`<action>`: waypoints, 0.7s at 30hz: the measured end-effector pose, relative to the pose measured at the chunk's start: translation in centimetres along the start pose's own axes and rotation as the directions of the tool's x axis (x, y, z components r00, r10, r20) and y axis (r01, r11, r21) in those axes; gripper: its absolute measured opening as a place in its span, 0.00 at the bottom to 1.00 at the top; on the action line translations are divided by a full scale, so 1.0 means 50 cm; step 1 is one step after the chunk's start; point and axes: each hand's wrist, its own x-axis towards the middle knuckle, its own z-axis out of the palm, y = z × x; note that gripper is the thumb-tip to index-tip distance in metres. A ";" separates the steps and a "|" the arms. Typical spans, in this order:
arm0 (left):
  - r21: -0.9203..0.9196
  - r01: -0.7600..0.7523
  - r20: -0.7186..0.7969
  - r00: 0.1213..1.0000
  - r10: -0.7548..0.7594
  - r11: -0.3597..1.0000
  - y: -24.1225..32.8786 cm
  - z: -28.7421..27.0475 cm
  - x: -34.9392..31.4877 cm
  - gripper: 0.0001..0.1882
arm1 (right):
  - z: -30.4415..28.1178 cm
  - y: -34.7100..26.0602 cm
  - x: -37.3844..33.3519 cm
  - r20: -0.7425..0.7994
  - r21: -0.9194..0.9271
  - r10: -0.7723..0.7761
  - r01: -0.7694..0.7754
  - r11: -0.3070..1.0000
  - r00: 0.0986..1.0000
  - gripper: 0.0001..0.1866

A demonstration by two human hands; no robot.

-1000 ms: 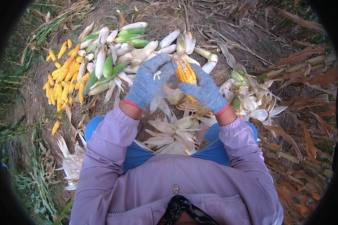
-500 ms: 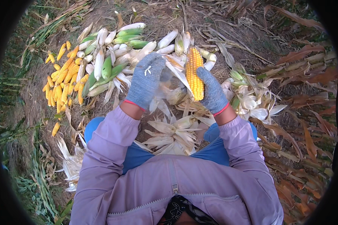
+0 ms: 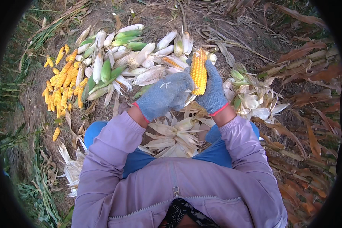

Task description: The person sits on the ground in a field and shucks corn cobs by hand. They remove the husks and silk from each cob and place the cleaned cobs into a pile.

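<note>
An ear of corn [image 3: 198, 74] stands upright before me, its yellow kernels bare. My right hand [image 3: 213, 89], in a grey knit glove, is wrapped round its right side. My left hand [image 3: 165, 93], gloved alike, is closed against the ear's left side. A pale strip of husk [image 3: 190, 100] pokes out below the left fingers at the ear's lower end. What else those fingers pinch is hidden. Loose dry husks [image 3: 173, 133] lie beneath my hands, between my knees.
Husked yellow ears [image 3: 62, 85] are heaped at the left. Unhusked green and white ears [image 3: 117, 57] form a pile beyond my hands. Stripped husks [image 3: 254, 98] lie to the right, with more husks [image 3: 74, 167] by my left knee. Dry corn stalks [image 3: 311, 114] line the right side.
My left hand has moved right and down, from the husk strip it was pulling aside to the ear's left side. The ear stays in my right hand, whose fingers now reach higher along it.
</note>
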 end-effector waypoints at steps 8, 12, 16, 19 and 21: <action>0.228 -0.161 0.106 0.984 0.140 0.960 -0.004 0.004 0.017 0.13 | -0.018 0.026 0.019 -0.186 -0.212 -0.124 0.084 0.974 0.975 0.25; 0.154 -0.013 0.160 0.987 -0.012 0.988 -0.011 0.009 0.009 0.20 | -0.032 0.028 0.025 -0.183 -0.228 -0.160 0.116 0.967 0.970 0.24; 0.317 -0.217 0.111 0.975 0.191 0.923 -0.021 0.011 0.005 0.22 | -0.044 0.029 0.033 -0.194 -0.271 -0.177 0.121 0.955 0.965 0.24; 0.260 -0.106 0.122 0.990 0.076 0.960 -0.013 0.014 0.002 0.22 | -0.051 0.034 0.042 -0.255 -0.290 -0.196 0.119 0.950 0.947 0.25; 0.233 -0.046 0.144 0.989 0.013 0.971 -0.011 0.015 -0.001 0.22 | -0.053 0.037 0.046 -0.287 -0.300 -0.203 0.114 0.947 0.936 0.25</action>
